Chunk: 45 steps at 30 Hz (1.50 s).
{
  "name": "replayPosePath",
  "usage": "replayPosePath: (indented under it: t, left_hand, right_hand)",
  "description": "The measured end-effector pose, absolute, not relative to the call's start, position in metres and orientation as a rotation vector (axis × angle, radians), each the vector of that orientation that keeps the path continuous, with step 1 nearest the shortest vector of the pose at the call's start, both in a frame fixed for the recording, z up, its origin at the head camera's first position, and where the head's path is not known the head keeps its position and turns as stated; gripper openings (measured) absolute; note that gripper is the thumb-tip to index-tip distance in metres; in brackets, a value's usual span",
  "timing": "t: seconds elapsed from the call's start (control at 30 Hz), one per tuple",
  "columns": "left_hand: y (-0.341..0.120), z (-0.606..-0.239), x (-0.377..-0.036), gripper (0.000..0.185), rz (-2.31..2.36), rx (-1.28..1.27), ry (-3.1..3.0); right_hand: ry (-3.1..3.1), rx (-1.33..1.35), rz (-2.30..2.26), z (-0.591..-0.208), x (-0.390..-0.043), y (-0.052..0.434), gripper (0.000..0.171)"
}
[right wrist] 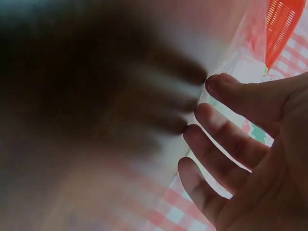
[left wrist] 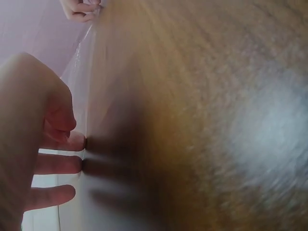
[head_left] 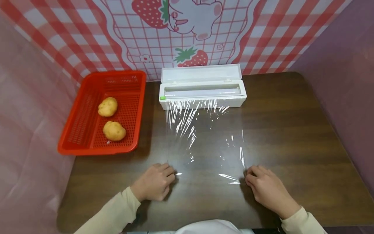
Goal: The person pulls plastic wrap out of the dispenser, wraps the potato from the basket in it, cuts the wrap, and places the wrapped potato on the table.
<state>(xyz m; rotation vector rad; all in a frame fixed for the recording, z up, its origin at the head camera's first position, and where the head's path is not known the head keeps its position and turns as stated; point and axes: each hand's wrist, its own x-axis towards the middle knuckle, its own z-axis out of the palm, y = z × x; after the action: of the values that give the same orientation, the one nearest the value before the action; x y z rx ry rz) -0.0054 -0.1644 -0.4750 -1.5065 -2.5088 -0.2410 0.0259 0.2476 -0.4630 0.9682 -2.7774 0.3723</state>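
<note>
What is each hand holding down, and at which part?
Both press the cling film at its near corners: left hand on the left one, right hand on the right, fingers on the table. Neither grips it.

A dark wooden table (head_left: 292, 130) carries everything. At its back edge sits a white film dispenser (head_left: 203, 90) with its lid open, and a clear film sheet (head_left: 204, 136) lies flat from it toward the near edge. On the left a red basket (head_left: 87, 130) rests on the table, seemingly just overhanging its side.
</note>
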Motion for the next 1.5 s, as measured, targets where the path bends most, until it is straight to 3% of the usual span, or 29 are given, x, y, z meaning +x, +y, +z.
replayPosePath:
  t: [0.57, 0.73, 0.8, 1.2, 1.27, 1.4, 1.47, 1.5]
  left_hand:
    - [-0.173, -0.487, 0.026, 0.022, -0.318, -1.354, -2.512]
    - [-0.173, -0.490, 0.029, 0.023, -0.358, -1.327, -2.508]
    - [-0.174, -0.490, 0.030, 0.024, -0.378, -1.317, -2.527]
    - [-0.174, -0.492, 0.026, 0.025, -0.481, -1.286, -2.537]
    - [-0.173, -0.492, 0.025, 0.025, -0.490, -1.285, -2.529]
    - [-0.172, -0.493, 0.022, 0.023, -0.520, -1.281, -2.509]
    - [-0.171, -0.493, 0.021, 0.022, -0.539, -1.277, -2.502]
    - [-0.170, -0.493, 0.020, 0.022, -0.548, -1.277, -2.498]
  right_hand:
    - [-2.814, 0.818, 0.468, -0.461, 0.049, 0.244, 0.019]
    - [-2.797, 0.802, 0.523, -0.464, 0.051, 0.251, 0.073]
    - [-2.784, 0.801, 0.532, -0.465, 0.051, 0.252, 0.077]
    - [-2.817, 0.813, 0.512, -0.462, 0.046, 0.254, 0.075]
    - [-2.838, 0.819, 0.502, -0.461, 0.045, 0.255, 0.064]
    - [-2.872, 0.848, 0.489, -0.459, 0.043, 0.256, 0.020]
    - [-2.878, 0.857, 0.479, -0.459, 0.041, 0.257, 0.023]
    - [-2.877, 0.859, 0.479, -0.459, 0.040, 0.258, 0.032]
